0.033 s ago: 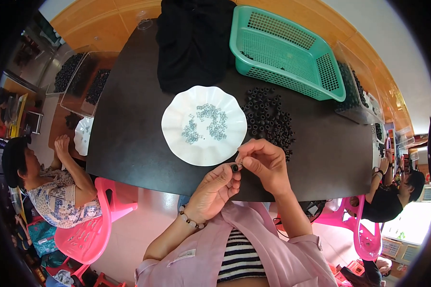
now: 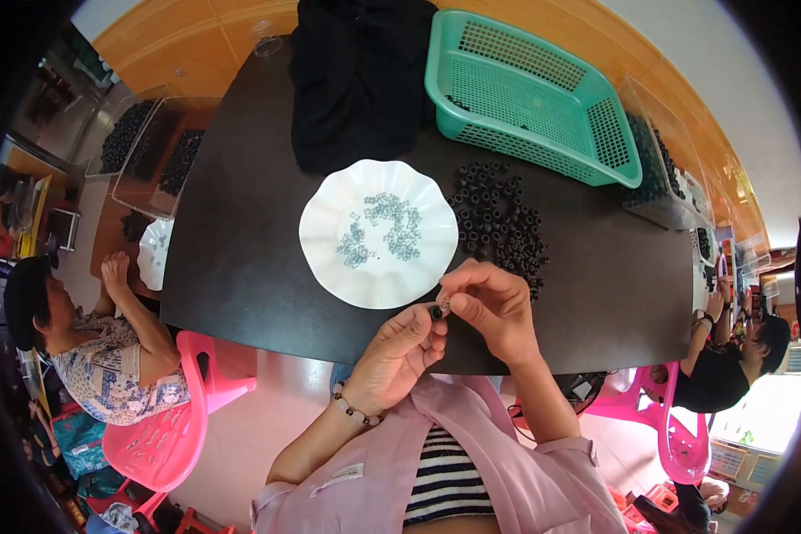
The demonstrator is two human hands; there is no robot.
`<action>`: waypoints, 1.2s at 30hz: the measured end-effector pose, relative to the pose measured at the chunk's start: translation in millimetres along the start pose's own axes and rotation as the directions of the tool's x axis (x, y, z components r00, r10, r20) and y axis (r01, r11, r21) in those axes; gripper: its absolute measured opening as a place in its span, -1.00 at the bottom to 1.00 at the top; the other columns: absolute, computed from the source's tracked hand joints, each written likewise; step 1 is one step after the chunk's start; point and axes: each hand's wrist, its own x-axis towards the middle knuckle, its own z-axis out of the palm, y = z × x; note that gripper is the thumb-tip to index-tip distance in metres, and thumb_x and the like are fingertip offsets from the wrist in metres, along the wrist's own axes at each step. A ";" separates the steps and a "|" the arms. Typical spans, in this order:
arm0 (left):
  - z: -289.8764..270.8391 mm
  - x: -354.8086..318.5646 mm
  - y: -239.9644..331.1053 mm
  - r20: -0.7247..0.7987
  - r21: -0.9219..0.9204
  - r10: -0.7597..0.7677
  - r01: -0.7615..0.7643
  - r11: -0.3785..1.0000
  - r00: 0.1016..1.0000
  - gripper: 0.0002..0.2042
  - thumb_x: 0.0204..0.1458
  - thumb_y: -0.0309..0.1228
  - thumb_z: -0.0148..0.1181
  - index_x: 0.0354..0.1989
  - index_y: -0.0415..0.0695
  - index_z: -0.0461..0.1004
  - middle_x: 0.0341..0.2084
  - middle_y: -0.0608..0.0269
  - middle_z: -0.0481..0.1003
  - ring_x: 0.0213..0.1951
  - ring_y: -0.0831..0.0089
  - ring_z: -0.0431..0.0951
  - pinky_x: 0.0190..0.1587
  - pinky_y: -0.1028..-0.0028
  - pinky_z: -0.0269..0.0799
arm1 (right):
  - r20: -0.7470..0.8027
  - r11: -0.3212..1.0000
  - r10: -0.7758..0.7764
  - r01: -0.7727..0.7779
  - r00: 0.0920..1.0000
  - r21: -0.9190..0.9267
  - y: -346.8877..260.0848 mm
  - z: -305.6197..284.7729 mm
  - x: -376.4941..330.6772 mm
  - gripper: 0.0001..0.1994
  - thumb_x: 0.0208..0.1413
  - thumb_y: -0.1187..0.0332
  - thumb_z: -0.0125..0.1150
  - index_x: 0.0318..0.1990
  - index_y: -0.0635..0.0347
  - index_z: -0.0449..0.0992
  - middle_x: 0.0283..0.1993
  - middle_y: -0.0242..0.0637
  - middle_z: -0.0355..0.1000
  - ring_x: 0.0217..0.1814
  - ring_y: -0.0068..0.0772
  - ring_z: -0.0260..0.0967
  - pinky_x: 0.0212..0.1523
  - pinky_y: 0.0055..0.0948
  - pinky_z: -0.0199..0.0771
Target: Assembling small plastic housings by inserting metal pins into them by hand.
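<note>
My left hand [image 2: 393,358] holds a small black ring-shaped piece [image 2: 435,312] between thumb and fingers, its hollow end turned toward the right hand. Thumb and forefinger of my right hand [image 2: 500,311] pinch together right beside that piece; whatever sits between these fingertips is too small to make out. Just beyond both hands stands a white scalloped plate [image 2: 325,271]. Small clear pieces [image 2: 402,233] are scattered over its middle. To the plate's right, a loose pile of black ring-shaped pieces [image 2: 498,218] lies on the dark table [image 2: 240,240].
A green mesh basket [image 2: 525,89] stands at the far right, beside a folded black cloth [image 2: 356,89]. Clear bins of black pieces flank the table, one bin [image 2: 663,169] at right. One person [image 2: 116,356] sits at left, another [image 2: 730,369] at right, near pink chairs [image 2: 156,436].
</note>
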 end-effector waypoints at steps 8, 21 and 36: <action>-1.2 2.1 -3.3 -0.012 0.003 0.007 -0.007 1.000 1.000 -0.78 0.12 -0.23 0.16 -0.16 -0.08 0.48 -0.37 0.44 0.48 -0.34 0.65 0.43 -0.23 0.63 0.38 | 0.113 0.916 -0.182 0.211 0.977 -0.342 4.1 -11.1 -2.2 -0.91 0.01 0.57 0.26 -0.29 0.26 0.58 -0.33 -0.35 0.49 -0.24 -0.52 0.30 -0.17 -0.53 0.30; 1.8 3.5 -7.1 -0.042 0.015 -0.019 0.019 1.000 0.999 -0.83 0.12 -0.21 0.15 -0.35 -0.03 0.45 -0.36 0.46 0.47 -0.33 0.65 0.40 -0.19 0.61 0.34 | 0.154 0.861 -0.197 0.246 0.968 -0.444 0.0 -11.3 -8.8 -0.90 -0.03 0.49 0.31 -0.31 0.16 0.59 -0.27 -0.39 0.51 -0.26 -0.50 0.31 -0.08 -0.46 0.23; -0.3 5.5 -13.4 0.020 -0.028 -0.040 0.040 0.999 0.999 -0.84 0.12 -0.21 0.15 -0.34 -0.01 0.46 -0.37 0.48 0.44 -0.31 0.64 0.39 -0.18 0.58 0.34 | 0.070 0.997 0.070 -0.072 0.995 0.031 0.7 -8.5 -20.6 -0.90 0.09 0.54 0.17 -0.24 0.34 0.51 -0.06 -0.17 0.37 -0.17 -0.54 0.36 -0.12 -0.56 0.39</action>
